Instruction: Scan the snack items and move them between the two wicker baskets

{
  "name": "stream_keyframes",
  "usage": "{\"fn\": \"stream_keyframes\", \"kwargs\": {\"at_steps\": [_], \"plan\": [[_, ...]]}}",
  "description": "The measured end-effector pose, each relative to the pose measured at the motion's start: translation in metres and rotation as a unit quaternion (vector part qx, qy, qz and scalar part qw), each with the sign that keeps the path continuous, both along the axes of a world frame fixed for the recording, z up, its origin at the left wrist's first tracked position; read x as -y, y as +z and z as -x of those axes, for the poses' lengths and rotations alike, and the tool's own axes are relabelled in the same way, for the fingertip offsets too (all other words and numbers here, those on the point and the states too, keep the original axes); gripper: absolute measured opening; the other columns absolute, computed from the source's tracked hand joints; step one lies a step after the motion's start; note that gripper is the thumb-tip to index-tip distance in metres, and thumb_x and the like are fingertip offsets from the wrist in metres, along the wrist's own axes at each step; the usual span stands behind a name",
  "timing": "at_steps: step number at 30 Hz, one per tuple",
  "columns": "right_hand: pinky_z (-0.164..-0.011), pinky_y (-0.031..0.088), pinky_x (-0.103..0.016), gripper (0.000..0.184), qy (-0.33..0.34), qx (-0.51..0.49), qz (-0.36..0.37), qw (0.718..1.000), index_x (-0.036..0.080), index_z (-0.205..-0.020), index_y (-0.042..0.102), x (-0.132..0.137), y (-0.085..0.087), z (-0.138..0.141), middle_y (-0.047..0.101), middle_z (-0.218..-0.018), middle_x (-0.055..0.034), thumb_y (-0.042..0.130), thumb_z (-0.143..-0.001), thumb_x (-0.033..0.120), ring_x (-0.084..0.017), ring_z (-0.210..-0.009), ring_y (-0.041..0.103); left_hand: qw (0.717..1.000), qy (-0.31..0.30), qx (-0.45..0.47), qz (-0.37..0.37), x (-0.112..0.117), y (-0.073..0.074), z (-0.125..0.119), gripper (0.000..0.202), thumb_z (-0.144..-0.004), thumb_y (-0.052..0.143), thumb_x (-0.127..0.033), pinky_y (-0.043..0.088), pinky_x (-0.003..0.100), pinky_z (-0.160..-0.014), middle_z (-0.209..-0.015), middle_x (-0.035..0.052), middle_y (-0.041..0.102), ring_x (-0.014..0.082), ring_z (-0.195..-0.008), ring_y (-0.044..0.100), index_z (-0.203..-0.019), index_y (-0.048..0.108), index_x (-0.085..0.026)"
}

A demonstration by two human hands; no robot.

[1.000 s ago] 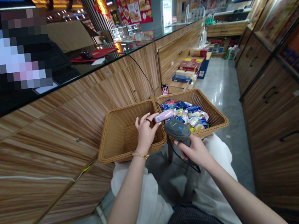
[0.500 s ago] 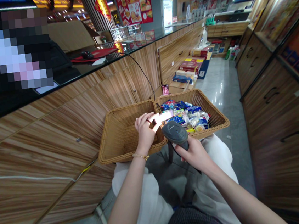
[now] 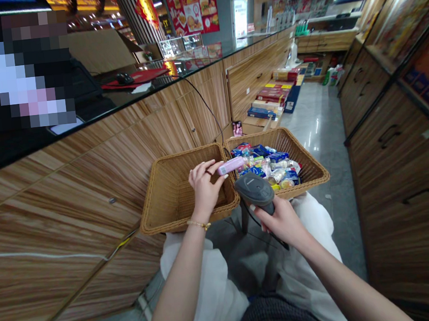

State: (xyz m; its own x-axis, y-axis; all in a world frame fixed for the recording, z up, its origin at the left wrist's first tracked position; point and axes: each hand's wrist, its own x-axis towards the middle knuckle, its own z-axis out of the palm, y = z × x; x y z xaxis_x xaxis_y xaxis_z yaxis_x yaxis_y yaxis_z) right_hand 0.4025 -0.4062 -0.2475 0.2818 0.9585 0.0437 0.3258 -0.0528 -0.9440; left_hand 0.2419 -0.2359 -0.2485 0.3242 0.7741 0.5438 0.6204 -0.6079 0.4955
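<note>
My left hand (image 3: 204, 188) is shut on a pink tube-shaped package (image 3: 231, 165), holding it by the end above the inner rims of the baskets. My right hand (image 3: 282, 222) grips a grey corded handheld barcode scanner (image 3: 254, 189) just in front of the right basket. Under my left hand is a woven wicker basket (image 3: 176, 195) whose visible floor shows nothing in it. The second wicker basket (image 3: 273, 139) stands beside it, filled with small packaged goods (image 3: 267, 167) in blue wrappers, bottles and tins.
The baskets sit on my white-covered lap, against a wood-veneer counter (image 3: 87, 194) with a glass top. Its black cable (image 3: 204, 105) runs up the counter. Stacked boxes (image 3: 266, 106) stand along the counter base, and wooden drawers (image 3: 401, 187) line the right side of the aisle.
My left hand and the pink package have shifted slightly left, and the bright glare on the package is gone. The scanner stays in my right hand, with little movement.
</note>
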Motion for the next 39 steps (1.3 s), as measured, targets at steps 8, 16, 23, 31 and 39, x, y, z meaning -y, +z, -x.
{"fn": "stream_keyframes", "kwargs": {"at_steps": [8,16,23,31,39], "plan": [[-0.050,0.047,-0.029,0.024,-0.020,-0.024,0.002,1.000,0.025,-0.074,0.055,0.004,-0.005,-0.010,0.063,-0.046,0.0009,0.068,-0.086,0.041,-0.020,-0.040,0.062,0.991,0.130,-0.007,-0.019,-0.018,-0.001,0.050,0.034,-0.089,0.074,-0.037,0.032,0.060,-0.114,-0.134,0.0105,0.066,0.0374,-0.130,0.050,-0.123,0.074,-0.031],[-0.044,0.046,-0.025,0.026,-0.002,-0.098,0.025,0.995,0.020,-0.088,0.059,0.003,-0.015,-0.010,0.064,-0.047,0.0025,0.063,-0.088,0.045,-0.016,-0.038,0.059,0.984,-0.077,-0.157,0.020,0.012,-0.009,0.046,0.053,-0.078,0.082,-0.059,0.015,0.068,-0.126,-0.152,0.0102,0.056,0.0396,-0.149,0.037,-0.121,0.075,-0.029],[-0.043,0.046,-0.023,0.024,0.025,-0.137,0.040,0.989,0.019,-0.089,0.059,0.008,-0.028,0.000,0.066,-0.047,0.0019,0.064,-0.087,0.043,-0.016,-0.037,0.060,0.960,-0.149,-0.235,-0.013,0.040,-0.009,0.048,0.008,-0.081,0.084,-0.033,0.005,0.075,-0.126,-0.136,0.0055,0.068,0.0365,-0.149,0.041,-0.080,0.077,-0.028],[-0.045,0.047,-0.025,0.031,0.041,-0.167,0.026,0.985,0.014,-0.097,0.066,0.012,-0.046,0.025,0.064,-0.048,0.0016,0.063,-0.089,0.044,-0.015,-0.038,0.059,0.970,-0.144,-0.192,-0.039,0.045,-0.001,0.063,0.013,-0.078,0.088,-0.032,0.005,0.077,-0.125,-0.136,0.0045,0.069,0.0376,-0.150,0.039,-0.079,0.076,-0.027],[-0.051,0.052,-0.029,0.033,-0.006,-0.158,-0.045,0.986,0.015,-0.097,0.076,0.022,-0.024,0.011,0.064,-0.051,-0.0005,0.063,-0.091,0.045,-0.017,-0.044,0.059,0.964,-0.153,-0.217,-0.028,0.036,-0.013,0.039,0.018,-0.076,0.089,-0.035,0.003,0.075,-0.126,-0.137,0.0048,0.068,0.0383,-0.147,0.043,-0.076,0.074,-0.025]]}}
